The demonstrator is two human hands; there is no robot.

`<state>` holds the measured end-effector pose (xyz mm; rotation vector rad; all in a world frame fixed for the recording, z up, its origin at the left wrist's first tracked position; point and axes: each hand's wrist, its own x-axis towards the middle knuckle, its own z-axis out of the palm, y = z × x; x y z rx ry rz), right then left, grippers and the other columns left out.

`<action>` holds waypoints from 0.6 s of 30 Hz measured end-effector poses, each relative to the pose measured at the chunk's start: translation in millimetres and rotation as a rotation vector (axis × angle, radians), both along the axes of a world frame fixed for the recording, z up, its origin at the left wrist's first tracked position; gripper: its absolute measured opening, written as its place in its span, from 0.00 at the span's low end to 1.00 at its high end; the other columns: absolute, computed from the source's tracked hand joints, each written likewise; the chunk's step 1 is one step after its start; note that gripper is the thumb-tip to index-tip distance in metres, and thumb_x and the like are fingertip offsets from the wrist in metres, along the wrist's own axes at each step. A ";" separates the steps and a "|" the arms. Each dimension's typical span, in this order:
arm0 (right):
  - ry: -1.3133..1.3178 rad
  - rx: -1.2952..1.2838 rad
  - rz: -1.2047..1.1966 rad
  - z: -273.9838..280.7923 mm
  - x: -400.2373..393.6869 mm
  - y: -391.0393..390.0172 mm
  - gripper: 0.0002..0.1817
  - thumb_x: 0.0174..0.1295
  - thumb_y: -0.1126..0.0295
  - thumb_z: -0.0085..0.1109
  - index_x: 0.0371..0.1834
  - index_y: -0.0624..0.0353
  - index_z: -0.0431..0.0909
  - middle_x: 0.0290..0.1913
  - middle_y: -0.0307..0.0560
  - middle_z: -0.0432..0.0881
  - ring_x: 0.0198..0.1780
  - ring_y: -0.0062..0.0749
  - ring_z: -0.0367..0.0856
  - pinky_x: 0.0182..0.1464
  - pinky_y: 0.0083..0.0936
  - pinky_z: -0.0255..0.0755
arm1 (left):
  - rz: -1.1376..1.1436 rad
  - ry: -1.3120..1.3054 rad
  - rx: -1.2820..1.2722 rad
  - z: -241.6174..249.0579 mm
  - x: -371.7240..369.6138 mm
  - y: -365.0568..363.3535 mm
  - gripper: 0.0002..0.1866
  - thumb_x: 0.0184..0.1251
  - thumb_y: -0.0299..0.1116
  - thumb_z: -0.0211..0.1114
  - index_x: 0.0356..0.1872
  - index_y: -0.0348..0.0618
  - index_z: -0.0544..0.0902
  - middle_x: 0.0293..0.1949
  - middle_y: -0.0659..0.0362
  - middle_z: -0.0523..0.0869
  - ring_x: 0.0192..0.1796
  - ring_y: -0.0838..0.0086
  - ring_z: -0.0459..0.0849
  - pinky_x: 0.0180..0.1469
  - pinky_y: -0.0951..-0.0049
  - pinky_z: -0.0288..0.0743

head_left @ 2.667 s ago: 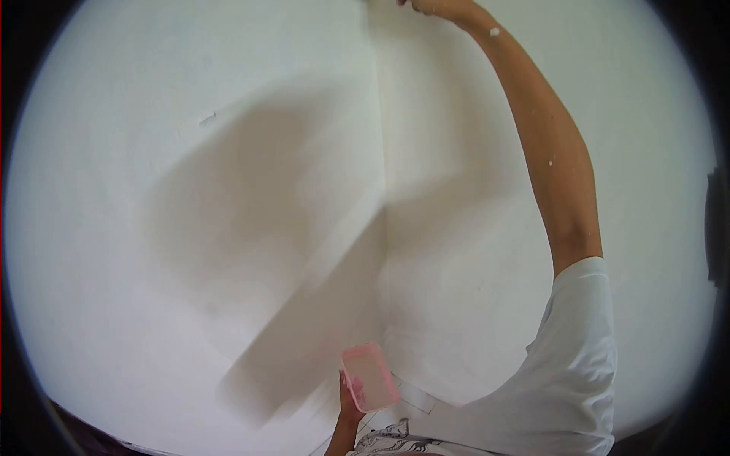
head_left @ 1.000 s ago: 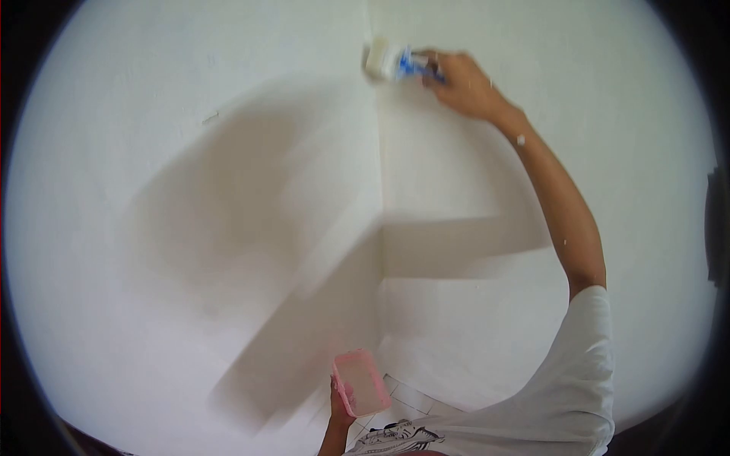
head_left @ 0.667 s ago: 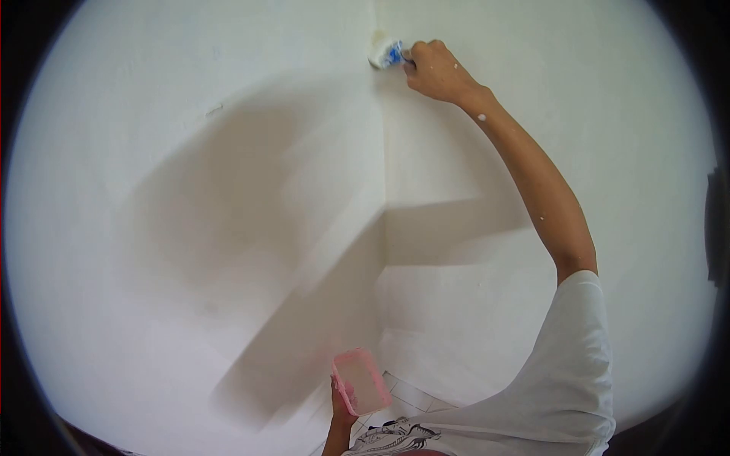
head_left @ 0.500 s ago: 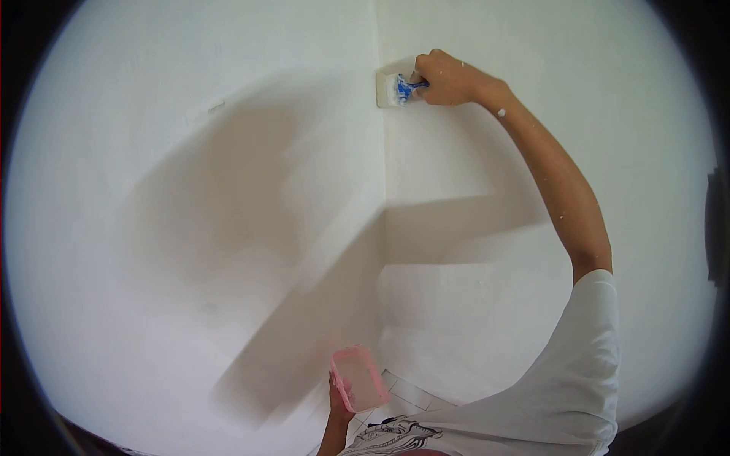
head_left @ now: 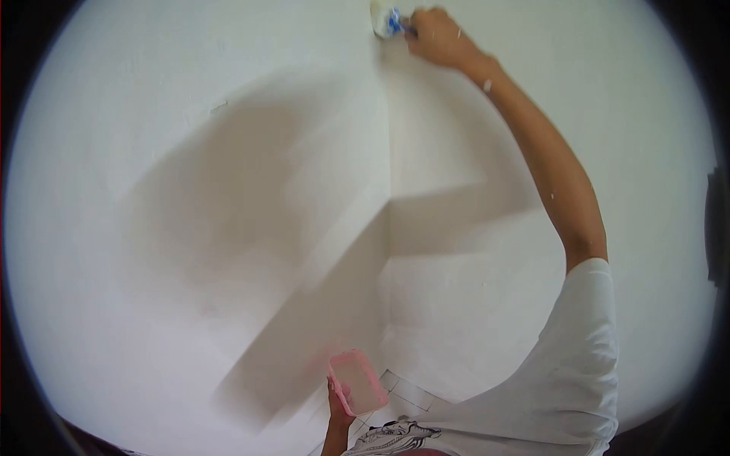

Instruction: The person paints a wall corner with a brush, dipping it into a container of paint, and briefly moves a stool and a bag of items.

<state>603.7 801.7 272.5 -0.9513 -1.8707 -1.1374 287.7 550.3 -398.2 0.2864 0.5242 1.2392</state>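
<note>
At the top of the view, my right hand [head_left: 439, 38] is closed around the handle of a paintbrush [head_left: 391, 23] with blue, paint-smeared parts. The brush's pale bristles lie at the inner corner where two white walls meet; the upper part of the brush is near the frame's edge. White paint spots dot my right hand and forearm. Low in the view, my left hand [head_left: 336, 401] grips the side of a pink rectangular container [head_left: 378, 386], which is tilted and holds whitish paint [head_left: 359, 384]. Some left fingers are hidden behind the container.
The left wall [head_left: 175, 190] and right wall [head_left: 471, 304] meet in a vertical corner, crossed by my shadows. A small mark [head_left: 219, 106] shows on the left wall. White floor tiles [head_left: 407, 394] lie below the corner. A dark object [head_left: 713, 228] is at the right edge.
My right hand has moved the paintbrush upward along the corner, slightly to the left. The left hand and pink container have stayed nearly in place.
</note>
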 end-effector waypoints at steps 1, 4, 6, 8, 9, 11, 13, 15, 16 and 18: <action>-0.037 -0.053 -0.053 -22.4 -7.7 -10.2 0.08 0.55 0.79 0.56 0.34 0.72 0.82 0.34 0.71 0.83 0.39 0.65 0.84 0.48 0.51 0.78 | -0.006 -0.024 -0.018 2.6 1.3 2.4 0.38 0.77 0.67 0.48 0.76 0.51 0.65 0.68 0.56 0.77 0.68 0.59 0.77 0.66 0.47 0.76; -0.036 -0.416 -0.165 -64.6 -20.9 -43.0 0.06 0.52 0.80 0.57 0.28 0.74 0.80 0.32 0.71 0.83 0.37 0.66 0.84 0.47 0.48 0.79 | -0.070 -0.029 0.016 7.7 0.5 8.1 0.37 0.78 0.66 0.47 0.76 0.51 0.65 0.68 0.56 0.76 0.68 0.59 0.77 0.66 0.47 0.75; -0.053 -0.495 -0.180 -61.5 -12.1 -48.4 0.08 0.52 0.77 0.60 0.30 0.74 0.82 0.32 0.69 0.84 0.37 0.64 0.85 0.46 0.46 0.80 | -0.074 -0.013 0.018 2.1 -0.9 15.0 0.37 0.78 0.66 0.47 0.76 0.51 0.65 0.68 0.56 0.76 0.68 0.59 0.77 0.66 0.47 0.75; -0.204 -0.598 -0.070 -32.9 -0.7 -44.1 0.14 0.52 0.71 0.66 0.37 0.72 0.86 0.33 0.65 0.87 0.37 0.56 0.88 0.46 0.40 0.82 | -0.056 0.001 0.022 2.1 -2.6 16.4 0.37 0.79 0.65 0.47 0.76 0.50 0.65 0.68 0.57 0.76 0.68 0.59 0.76 0.66 0.47 0.75; -0.216 -0.620 -0.164 -12.4 0.1 -33.7 0.19 0.51 0.66 0.70 0.43 0.70 0.88 0.36 0.62 0.89 0.40 0.50 0.89 0.48 0.37 0.82 | -0.054 0.015 0.024 4.2 -3.1 17.0 0.37 0.78 0.65 0.47 0.76 0.51 0.65 0.69 0.56 0.76 0.68 0.59 0.76 0.67 0.47 0.74; -0.082 -0.663 -0.150 26.8 -8.6 -48.2 0.19 0.58 0.64 0.67 0.46 0.69 0.87 0.36 0.64 0.88 0.40 0.53 0.89 0.48 0.40 0.81 | -0.047 0.024 0.028 5.7 -0.7 14.8 0.37 0.78 0.66 0.47 0.76 0.51 0.65 0.69 0.56 0.75 0.68 0.59 0.76 0.67 0.47 0.74; 0.066 -0.522 -0.174 57.7 -10.8 -50.9 0.20 0.58 0.72 0.59 0.54 0.66 0.86 0.37 0.67 0.88 0.42 0.55 0.89 0.48 0.41 0.83 | -0.034 0.006 0.018 8.9 2.4 10.6 0.36 0.78 0.65 0.47 0.75 0.52 0.66 0.68 0.57 0.76 0.68 0.59 0.77 0.67 0.47 0.74; -0.051 0.067 0.016 69.5 -5.3 -26.0 0.21 0.59 0.71 0.59 0.54 0.66 0.86 0.40 0.69 0.88 0.45 0.59 0.89 0.51 0.41 0.82 | -0.017 0.005 0.013 9.8 4.1 7.6 0.36 0.78 0.65 0.47 0.75 0.52 0.66 0.68 0.57 0.76 0.68 0.59 0.77 0.67 0.47 0.74; -0.050 0.069 0.017 76.1 -5.5 -26.8 0.21 0.59 0.71 0.59 0.54 0.66 0.86 0.40 0.69 0.88 0.45 0.59 0.89 0.51 0.41 0.82 | -0.009 0.003 0.005 9.6 4.9 7.2 0.35 0.78 0.65 0.47 0.75 0.53 0.67 0.68 0.57 0.76 0.67 0.59 0.77 0.67 0.47 0.74; 0.238 -0.048 0.084 92.0 -4.6 -29.3 0.22 0.61 0.68 0.60 0.58 0.65 0.84 0.44 0.70 0.87 0.47 0.59 0.88 0.55 0.42 0.81 | -0.031 -0.019 -0.005 8.9 5.4 8.8 0.35 0.78 0.65 0.47 0.75 0.53 0.67 0.68 0.58 0.77 0.67 0.59 0.77 0.66 0.47 0.75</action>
